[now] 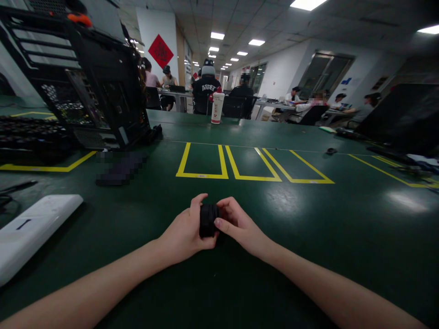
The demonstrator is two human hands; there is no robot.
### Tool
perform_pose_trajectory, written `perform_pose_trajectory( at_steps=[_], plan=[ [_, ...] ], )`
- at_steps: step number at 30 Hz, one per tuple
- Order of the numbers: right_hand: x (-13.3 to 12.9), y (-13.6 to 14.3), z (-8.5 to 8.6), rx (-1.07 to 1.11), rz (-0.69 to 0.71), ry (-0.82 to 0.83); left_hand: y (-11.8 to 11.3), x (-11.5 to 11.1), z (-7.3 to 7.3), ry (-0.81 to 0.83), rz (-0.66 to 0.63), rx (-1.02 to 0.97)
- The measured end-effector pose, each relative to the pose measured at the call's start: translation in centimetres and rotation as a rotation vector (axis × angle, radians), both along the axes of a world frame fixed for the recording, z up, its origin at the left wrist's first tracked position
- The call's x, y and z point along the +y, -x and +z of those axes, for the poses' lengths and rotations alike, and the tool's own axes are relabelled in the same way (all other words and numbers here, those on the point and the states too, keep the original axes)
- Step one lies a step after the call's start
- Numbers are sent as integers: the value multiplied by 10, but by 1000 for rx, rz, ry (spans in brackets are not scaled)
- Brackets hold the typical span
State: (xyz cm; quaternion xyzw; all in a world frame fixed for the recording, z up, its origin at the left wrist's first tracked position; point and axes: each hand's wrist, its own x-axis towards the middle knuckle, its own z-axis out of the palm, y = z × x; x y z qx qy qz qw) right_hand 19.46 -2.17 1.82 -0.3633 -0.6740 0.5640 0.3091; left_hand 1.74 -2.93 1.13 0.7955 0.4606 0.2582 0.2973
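Observation:
Between both hands, just above the green tabletop (pixel 219 283), is a short black ridged cylinder (pixel 207 220) that looks like a camera lens. My left hand (pixel 187 228) wraps round its left side, thumb on top and fingers beneath. On the other side, my right hand (pixel 240 226) pinches the cylinder's right end between thumb and fingers. The undersides of the fingers and the cylinder's end faces are hidden.
Yellow tape frames (pixel 202 176) mark the table ahead. An open computer case (pixel 103 91) stands at left, near a white power-strip-like block (pixel 37 228). A paper cup (pixel 217 107) stands at the far edge; a small black ring (pixel 331 151) lies right. People sit beyond.

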Motion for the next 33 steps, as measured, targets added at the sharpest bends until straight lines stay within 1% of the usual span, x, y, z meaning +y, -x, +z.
perform_pose_trajectory(
  at_steps=[4,6,13,15,18,23,26,29,33],
  plan=[
    [1,-2,-3,24,56,-66,0,-1,0,-38,25,58],
    [0,-2,-5,43,75,-60,0,-1,-2,-79,38,84],
    [0,-2,-3,50,9,24,3,0,-8,-211,24,101],
    [0,-2,-1,38,12,27,3,0,-8,-209,25,108],
    [0,-3,0,31,52,-18,3,0,-6,-152,16,110],
    [1,-4,0,47,63,-65,2,-1,-3,-99,-22,36],
    [2,-4,-2,50,55,-78,3,-1,-3,-110,-28,18],
    [2,-4,-4,52,40,-87,3,0,-4,-127,-23,45],
    [1,-3,-6,104,51,-50,3,1,-7,-240,12,116]
  ],
)
